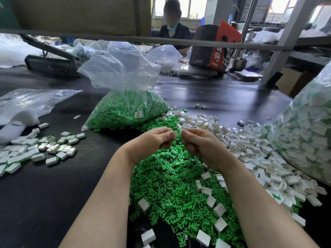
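- At far left on the dark table: a pile of finished pieces, white with green edges, well apart from the hands; behind it, a flat clear bag.
- Left of centre: an open bag of green clips, slumped and touching the loose green clips spread beneath both forearms.
- At centre, above that green heap: left hand, fingers curled, pinching a small white housing at the fingertips.
- Just right of it: right hand, likewise curled, thumb and fingertips closed on the same housing from the other side; no telling of any green clip between the fingers.
- Judged step: mating one clip with one housing, mid-assembly, not yet set down.
- Next move, by the look of it: line the insert up square, press it fully home, drop the result on the finished pile at left, then reach for fresh parts.
- Right of the hands: loose white housings, near enough for picking; at far right, a bulging bag of white pieces.
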Demonstrator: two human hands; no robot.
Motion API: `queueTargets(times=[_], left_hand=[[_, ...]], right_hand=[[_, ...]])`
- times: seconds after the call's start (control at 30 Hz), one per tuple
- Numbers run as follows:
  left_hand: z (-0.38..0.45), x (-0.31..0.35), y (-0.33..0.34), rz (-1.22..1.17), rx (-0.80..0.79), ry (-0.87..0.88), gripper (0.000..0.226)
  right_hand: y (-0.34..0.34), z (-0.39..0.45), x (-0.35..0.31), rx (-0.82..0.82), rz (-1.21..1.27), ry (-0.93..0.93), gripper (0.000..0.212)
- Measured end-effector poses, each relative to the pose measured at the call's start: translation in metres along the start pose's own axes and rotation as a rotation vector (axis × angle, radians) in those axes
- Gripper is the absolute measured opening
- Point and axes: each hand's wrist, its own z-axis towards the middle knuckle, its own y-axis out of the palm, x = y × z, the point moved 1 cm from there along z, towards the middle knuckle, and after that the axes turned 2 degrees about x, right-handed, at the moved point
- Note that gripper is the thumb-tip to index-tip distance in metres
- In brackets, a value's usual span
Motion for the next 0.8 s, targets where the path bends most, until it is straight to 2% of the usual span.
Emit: queueTargets(times=[0.23, 0.43, 0.63, 0.8], left_hand=[[-0.001, 0.000, -0.001, -0.020, -0.005, 0.003, 0.022], [-0.002, 0.002, -0.001, 0.075, -0.051, 0.000, 0.024], [-0.005, 0.008, 0.001, 0.066, -0.090, 0.012, 0.029], [-0.006, 0.010, 0.003, 0.051, -0.102, 0.005, 0.033]], right_hand=[[0.002, 0.001, 0.000, 0.014, -0.116, -0.088, 0.025], [0.006, 0.000, -0.003, 0.034, -0.269, -0.157, 0.021], [0.005, 0.000, -0.002, -0.018, -0.202, -0.127, 0.020], [0.004, 0.000, 0.002, -0.113, -0.174, -0.074, 0.031]])
